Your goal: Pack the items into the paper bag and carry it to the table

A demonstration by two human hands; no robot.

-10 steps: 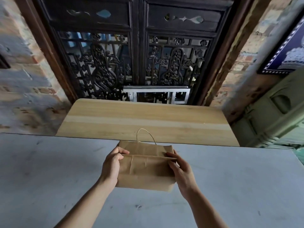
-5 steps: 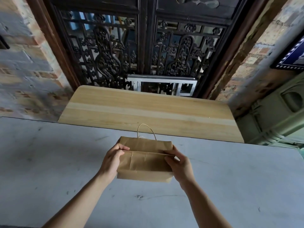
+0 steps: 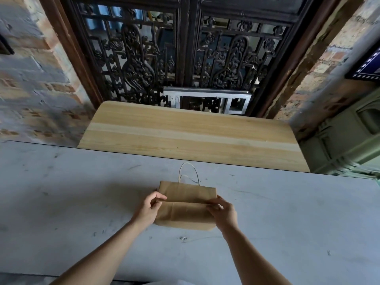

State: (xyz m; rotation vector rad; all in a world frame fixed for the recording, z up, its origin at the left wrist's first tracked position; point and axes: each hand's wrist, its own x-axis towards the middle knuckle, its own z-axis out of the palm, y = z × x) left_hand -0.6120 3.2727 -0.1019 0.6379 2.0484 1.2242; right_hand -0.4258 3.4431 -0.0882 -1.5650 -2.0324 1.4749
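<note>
Two hands are working on the flat brown paper bag point(image 3: 186, 204), which is lying on the grey surface point(image 3: 82, 202) close to its far edge. The left hand point(image 3: 149, 208) is pinching the folded flap at the bag's left edge, and the right hand point(image 3: 223, 212) is pinching the same fold at the right. Thin paper is likely tearing at the crease if both are pulling unevenly, and the twisted handle point(image 3: 188, 172) could be snagging underneath. No items for packing are showing. Beyond, the wooden surface point(image 3: 191, 136) is lying bare, with a carved dark door point(image 3: 185, 52) and brick walls point(image 3: 30, 79) behind; nothing is blocking the way.
</note>
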